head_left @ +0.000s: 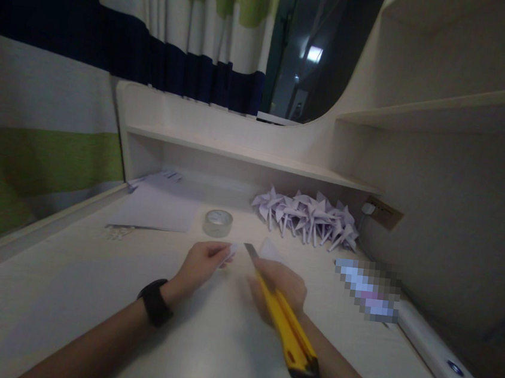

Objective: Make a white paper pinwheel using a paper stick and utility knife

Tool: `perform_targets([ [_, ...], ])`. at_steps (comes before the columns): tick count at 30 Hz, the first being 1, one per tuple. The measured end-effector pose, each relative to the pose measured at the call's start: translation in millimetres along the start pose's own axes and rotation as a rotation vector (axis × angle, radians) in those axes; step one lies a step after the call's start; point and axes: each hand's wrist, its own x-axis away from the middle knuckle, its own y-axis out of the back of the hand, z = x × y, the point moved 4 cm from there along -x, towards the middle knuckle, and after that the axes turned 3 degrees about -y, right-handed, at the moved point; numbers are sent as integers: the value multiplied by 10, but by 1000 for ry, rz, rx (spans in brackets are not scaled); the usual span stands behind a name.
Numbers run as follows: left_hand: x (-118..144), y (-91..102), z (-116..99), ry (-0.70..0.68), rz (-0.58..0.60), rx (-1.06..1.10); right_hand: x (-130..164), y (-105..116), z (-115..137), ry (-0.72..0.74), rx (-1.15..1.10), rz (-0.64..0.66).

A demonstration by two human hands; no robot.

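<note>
In the middle of the desk, my left hand (204, 262), with a black watch (156, 303) on its wrist, pinches a small white piece of paper (233, 248). A yellow box cutter (286, 322) is gripped in my right hand (285, 282); its blade (250, 249) is out and points toward the paper, with a small gap between them. Just behind my right fingers, a white folded paper (270, 250) shows in part; whether those fingers touch it I cannot tell. Beyond my left hand lies a roll of clear tape (217, 224).
Several paper pinwheels (308, 216) lie heaped at the back right. White paper sheets (156, 203) are stacked at the back left, with small white bits (117, 232) in front. A blurred-out screen (366, 290) and a white device (434, 346) line the right side, below the wall socket (383, 212).
</note>
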Motion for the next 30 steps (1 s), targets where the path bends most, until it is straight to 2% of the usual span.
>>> perform_targets([
  [4,16,-22,35,3,40,85,11,18,-143,-209,37,-27],
  [8,10,13,153,89,-5,126,-18,84,-383,-544,-28,-73],
  [11,-46,57,230,109,-1,17,-34,175,-652,-812,-241,-98],
  [13,-123,59,253,75,40,-100,10,253,-857,-997,-414,-128],
  [15,-239,31,254,17,62,-226,84,363,-1045,-1120,-493,-192],
  [19,-570,-139,198,-138,95,-492,245,576,-1329,-1246,-479,-306],
  [24,-992,-377,249,-75,175,-533,356,636,-1473,-1380,-460,-259],
  [30,-1295,-537,393,58,159,-467,450,545,-1497,-1471,-497,-229],
])
